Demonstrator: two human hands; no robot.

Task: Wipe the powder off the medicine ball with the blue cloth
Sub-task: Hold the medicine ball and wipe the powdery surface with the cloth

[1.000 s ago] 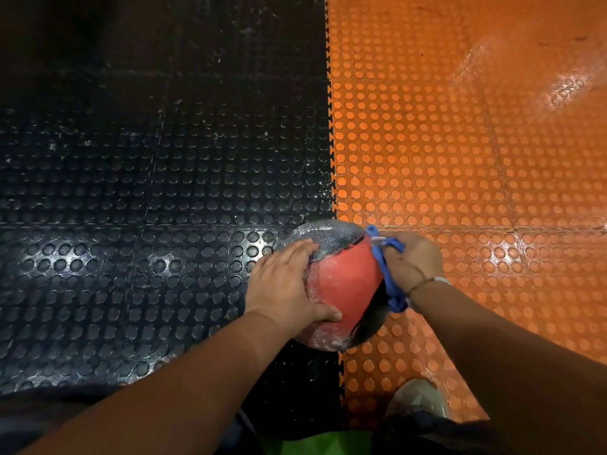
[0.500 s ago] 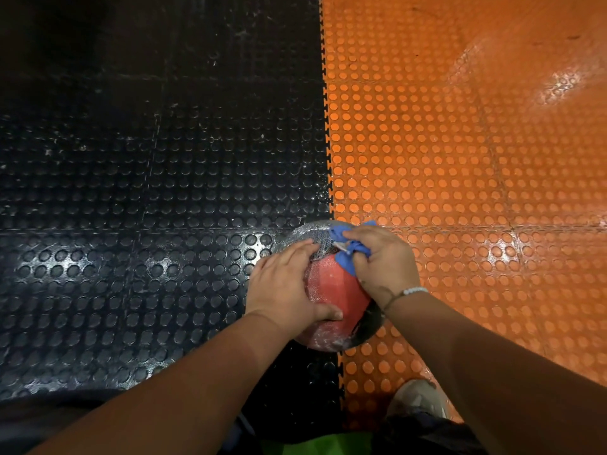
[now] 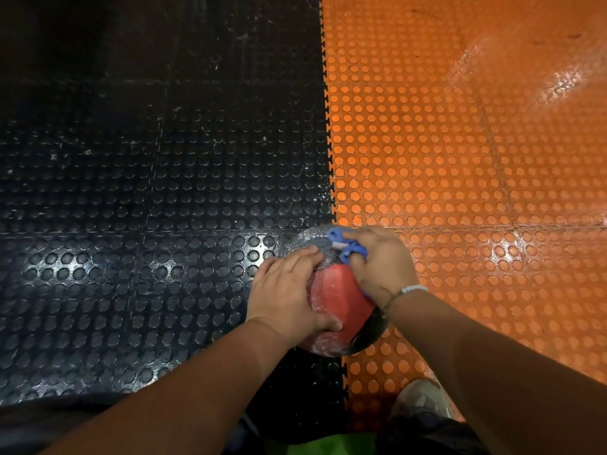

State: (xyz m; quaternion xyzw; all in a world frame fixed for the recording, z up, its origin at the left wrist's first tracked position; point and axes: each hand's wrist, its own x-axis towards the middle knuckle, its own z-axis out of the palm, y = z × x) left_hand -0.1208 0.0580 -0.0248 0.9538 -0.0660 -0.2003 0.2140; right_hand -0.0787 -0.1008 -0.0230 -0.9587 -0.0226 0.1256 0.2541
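Observation:
A red and grey medicine ball [image 3: 338,295] dusted with white powder sits on the floor, on the seam between black and orange mats. My left hand [image 3: 285,292] lies spread over the ball's left side, thumb hooked round its near face. My right hand [image 3: 381,267] grips a bunched blue cloth [image 3: 345,246] and presses it on the ball's upper right, over the grey panel. Most of the cloth is hidden under my fingers. White powder shows on the ball's lower rim.
Black studded rubber mat [image 3: 147,224] covers the left, orange studded mat [image 3: 476,175] the right, joined by a toothed seam. My shoe [image 3: 423,402] rests on the orange mat just below the ball. Powder specks dot the black mat.
My right hand has carried the cloth from the ball's right side up onto its top, toward the left hand. The left hand and the ball have stayed put.

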